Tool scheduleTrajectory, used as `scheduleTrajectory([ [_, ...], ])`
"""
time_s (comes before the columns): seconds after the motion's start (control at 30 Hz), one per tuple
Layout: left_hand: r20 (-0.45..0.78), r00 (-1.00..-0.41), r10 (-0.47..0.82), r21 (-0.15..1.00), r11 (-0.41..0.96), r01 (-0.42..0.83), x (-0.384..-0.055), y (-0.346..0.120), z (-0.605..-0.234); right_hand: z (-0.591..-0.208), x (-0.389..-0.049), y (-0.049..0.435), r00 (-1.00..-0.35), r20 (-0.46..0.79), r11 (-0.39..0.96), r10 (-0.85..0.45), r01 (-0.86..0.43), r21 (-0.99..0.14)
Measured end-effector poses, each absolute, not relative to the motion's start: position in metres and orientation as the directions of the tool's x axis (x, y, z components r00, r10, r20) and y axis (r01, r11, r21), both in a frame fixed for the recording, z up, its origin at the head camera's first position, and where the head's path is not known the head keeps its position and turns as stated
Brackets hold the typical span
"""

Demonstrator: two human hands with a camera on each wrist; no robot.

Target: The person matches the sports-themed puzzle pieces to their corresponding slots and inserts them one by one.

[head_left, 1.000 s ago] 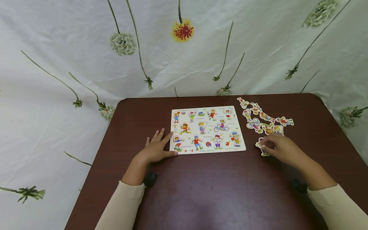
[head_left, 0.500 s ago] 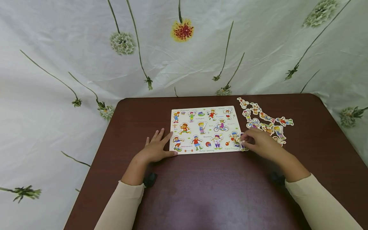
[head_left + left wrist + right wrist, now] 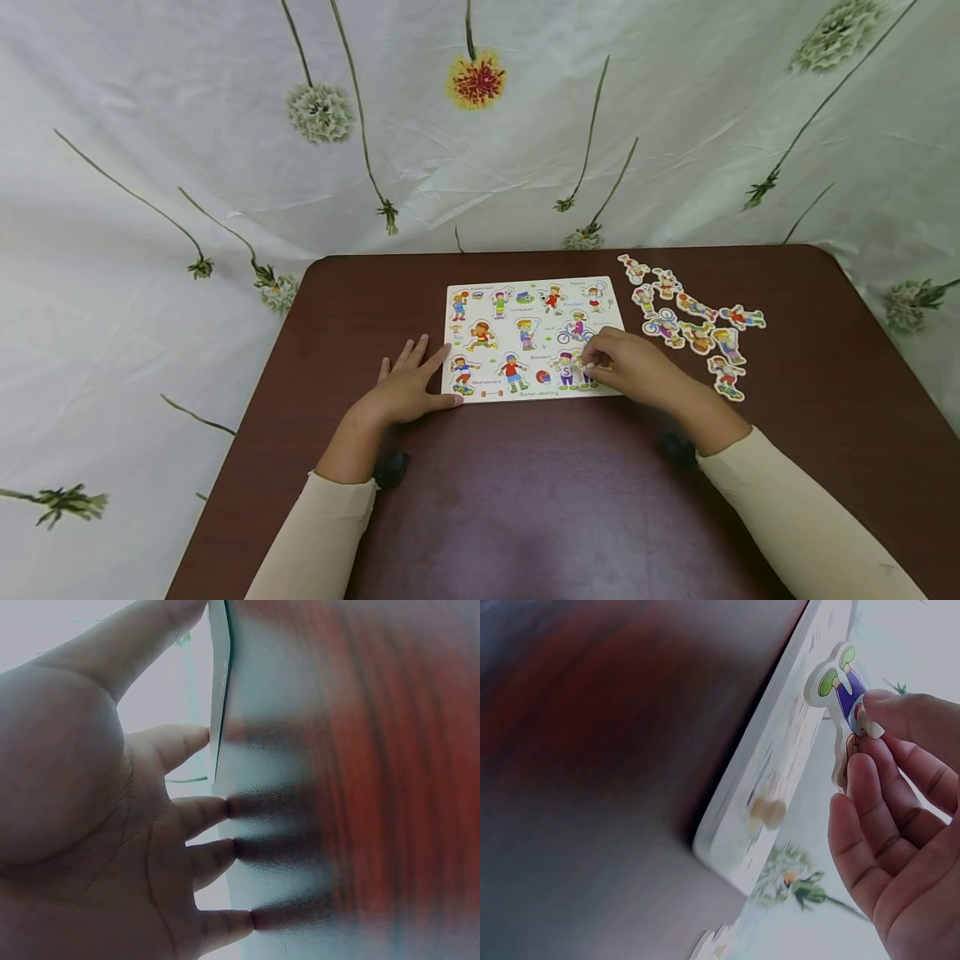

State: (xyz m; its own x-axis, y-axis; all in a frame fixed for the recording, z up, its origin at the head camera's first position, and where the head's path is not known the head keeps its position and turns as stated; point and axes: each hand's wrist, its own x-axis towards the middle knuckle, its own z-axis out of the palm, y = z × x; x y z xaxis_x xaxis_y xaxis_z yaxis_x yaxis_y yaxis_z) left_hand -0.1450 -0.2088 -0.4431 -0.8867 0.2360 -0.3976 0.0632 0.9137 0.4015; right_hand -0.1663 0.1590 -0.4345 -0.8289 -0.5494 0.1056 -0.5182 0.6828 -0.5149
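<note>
A white puzzle board (image 3: pixel 506 340) printed with cartoon children at sports lies on the table. My left hand (image 3: pixel 401 390) rests at its left edge with the fingers spread; in the left wrist view the thumb (image 3: pixel 142 637) and index finger touch the edge and the other fingertips meet the tabletop. My right hand (image 3: pixel 637 367) is over the board's lower right part. It pinches the small knob of a puzzle piece (image 3: pixel 845 697), a child with purple trousers and green shoes. The piece is tilted and apart from the board in the right wrist view; my fingers hide part of it.
Several loose puzzle pieces (image 3: pixel 697 336) lie on the dark wooden table (image 3: pixel 540 492) to the right of the board. A pale knob (image 3: pixel 769 814) stands on the board near its corner. A white flowered cloth (image 3: pixel 420 150) hangs behind the table.
My right hand has picked up a puzzle piece from the loose ones at the right and carried it left, over the board's lower right part. My left hand has stayed in place.
</note>
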Motion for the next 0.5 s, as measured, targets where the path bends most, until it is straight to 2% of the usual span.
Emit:
scheduleTrajectory([
  [0.5, -0.396, -0.887, 0.237, 0.397, 0.915, 0.068, -0.146, -0.210, -0.442, -0.432, -0.175, 0.128, -0.801, 0.052, 0.701, -0.597, -0.552, -0.452],
])
